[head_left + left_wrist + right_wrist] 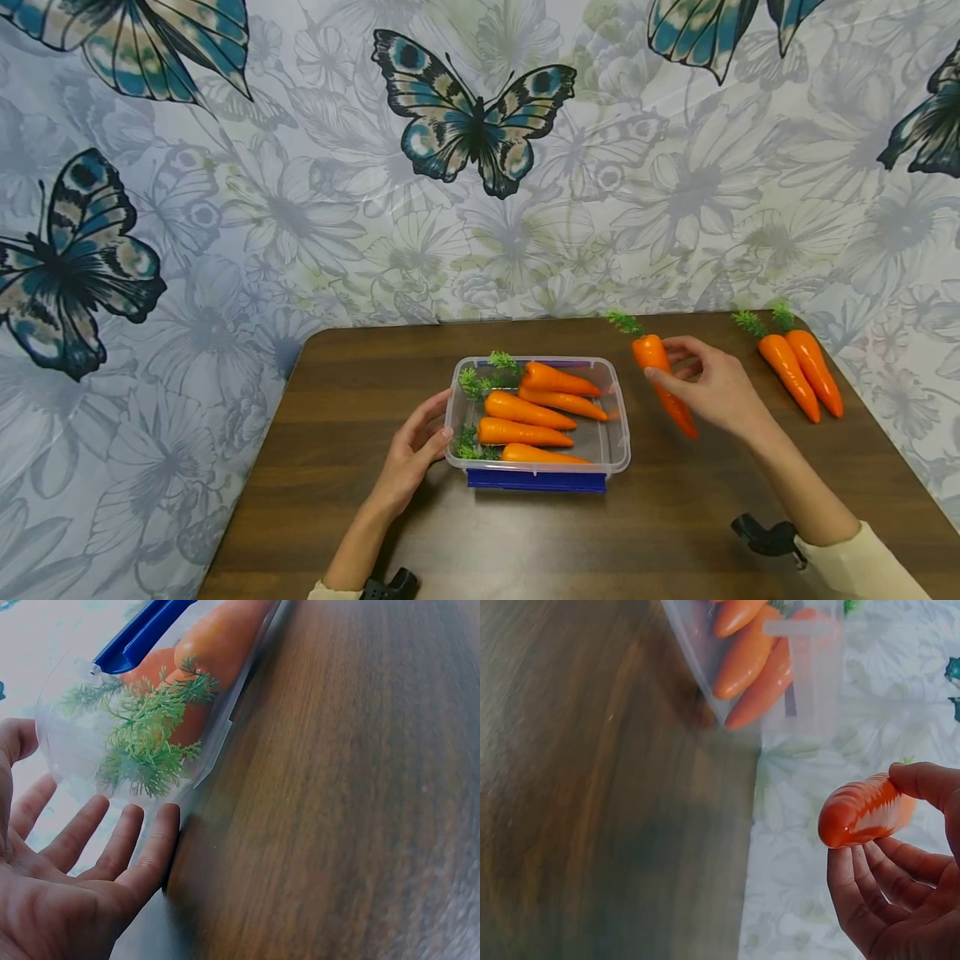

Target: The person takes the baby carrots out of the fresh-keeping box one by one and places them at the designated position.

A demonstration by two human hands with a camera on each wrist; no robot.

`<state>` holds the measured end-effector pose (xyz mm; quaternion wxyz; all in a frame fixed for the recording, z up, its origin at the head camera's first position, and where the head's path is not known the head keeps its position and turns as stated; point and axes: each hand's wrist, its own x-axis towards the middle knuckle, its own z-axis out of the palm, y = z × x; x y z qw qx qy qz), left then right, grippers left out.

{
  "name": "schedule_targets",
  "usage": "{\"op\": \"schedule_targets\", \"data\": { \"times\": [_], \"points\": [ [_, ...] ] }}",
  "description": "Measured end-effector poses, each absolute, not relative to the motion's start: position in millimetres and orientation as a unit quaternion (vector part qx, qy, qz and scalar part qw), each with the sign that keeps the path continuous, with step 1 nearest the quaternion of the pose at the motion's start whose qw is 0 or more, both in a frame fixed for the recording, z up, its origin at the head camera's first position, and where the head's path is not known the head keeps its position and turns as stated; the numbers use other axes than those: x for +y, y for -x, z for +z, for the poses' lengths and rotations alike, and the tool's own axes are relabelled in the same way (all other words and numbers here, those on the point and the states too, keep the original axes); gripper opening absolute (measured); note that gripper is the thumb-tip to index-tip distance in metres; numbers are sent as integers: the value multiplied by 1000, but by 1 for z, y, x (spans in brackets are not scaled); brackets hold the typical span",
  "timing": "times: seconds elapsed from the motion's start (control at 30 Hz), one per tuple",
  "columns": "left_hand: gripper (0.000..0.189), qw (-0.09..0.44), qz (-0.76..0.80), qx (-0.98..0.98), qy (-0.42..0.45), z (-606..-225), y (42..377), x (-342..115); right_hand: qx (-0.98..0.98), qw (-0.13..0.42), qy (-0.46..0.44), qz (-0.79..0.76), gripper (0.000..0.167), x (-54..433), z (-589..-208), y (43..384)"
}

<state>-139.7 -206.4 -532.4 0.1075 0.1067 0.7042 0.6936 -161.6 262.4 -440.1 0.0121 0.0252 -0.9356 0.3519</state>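
Table (pixel 337 400): brown wood grain
Box (pixel 540 468): clear, standing near the middle
Two carrots (pixel 791 379): side by side, far right

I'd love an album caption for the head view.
Left hand touching a tub of five carrots, right hand holding another carrot, two more lying on the table.

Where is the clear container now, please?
In the head view, the clear container sits on the table, between the left hand at its left side and the right hand holding a carrot.
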Motion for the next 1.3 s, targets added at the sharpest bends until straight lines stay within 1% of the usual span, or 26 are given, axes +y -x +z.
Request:
{"op": "schedule_targets", "data": {
  "times": [0.6, 1.1, 1.3],
  "points": [
    [58, 111, 691, 707, -98, -535, 139, -207, -943, 22, 17, 331, 67, 309, -474, 166],
    [57, 105, 688, 711, -103, -537, 140, -207, -944, 7, 59, 324, 73, 343, -497, 170],
    [57, 105, 687, 713, -98, -536, 140, -207, -949, 17, 74, 306, 72, 356, -505, 173]
  ]
}}
